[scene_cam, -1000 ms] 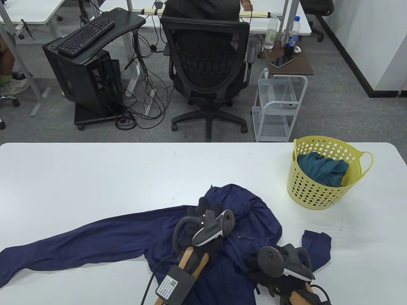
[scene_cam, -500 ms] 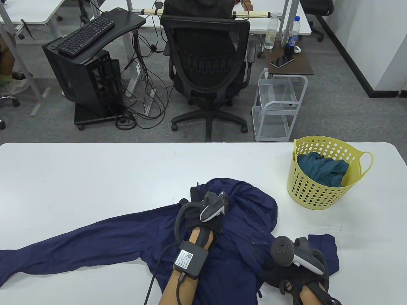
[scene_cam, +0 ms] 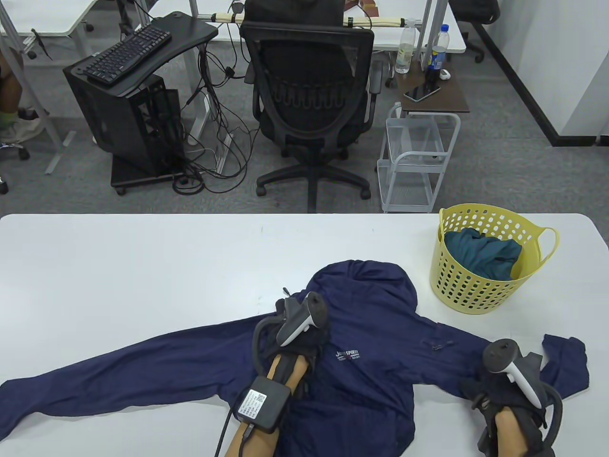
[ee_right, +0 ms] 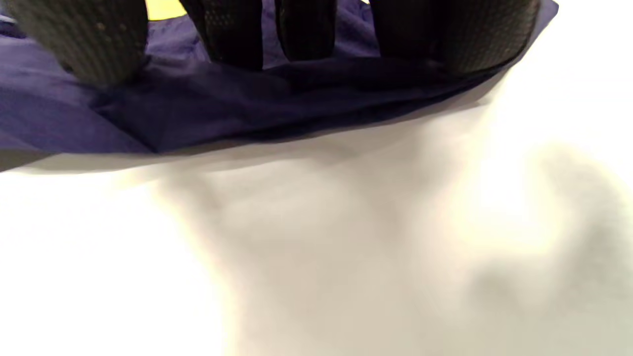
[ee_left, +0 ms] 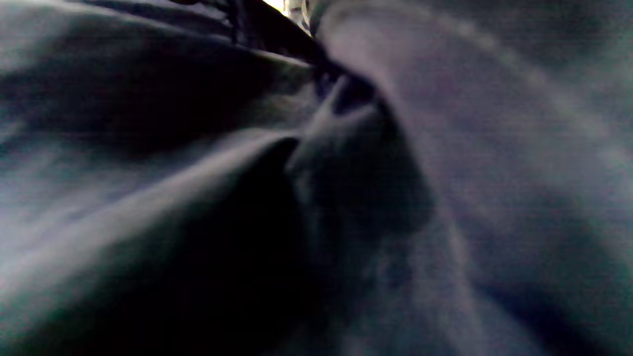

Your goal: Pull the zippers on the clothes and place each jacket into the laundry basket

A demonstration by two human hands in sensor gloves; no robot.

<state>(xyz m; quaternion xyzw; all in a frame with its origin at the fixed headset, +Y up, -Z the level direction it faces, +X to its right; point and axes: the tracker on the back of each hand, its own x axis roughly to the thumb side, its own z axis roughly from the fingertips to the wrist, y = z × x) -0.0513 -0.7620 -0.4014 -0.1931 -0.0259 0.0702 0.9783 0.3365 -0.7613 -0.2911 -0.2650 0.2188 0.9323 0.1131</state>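
A navy hooded jacket lies spread on the white table, hood toward the far side, sleeves out to both sides. My left hand rests on its left shoulder beside the hood; the tracker hides its fingers, and the left wrist view shows only blurred navy fabric. My right hand lies on the right sleeve near the cuff. In the right wrist view its fingers press down flat on the navy sleeve. The yellow laundry basket stands at the far right and holds a teal garment.
Beyond the far table edge are a black office chair, a white wire cart and a black computer stand. The left sleeve reaches the table's left edge. Bare tabletop lies in front of the right hand.
The bunched jacket has been drawn flat. My right hand slid right and pulled the right sleeve out with it. The left hand stayed near the collar, shifting slightly toward me.
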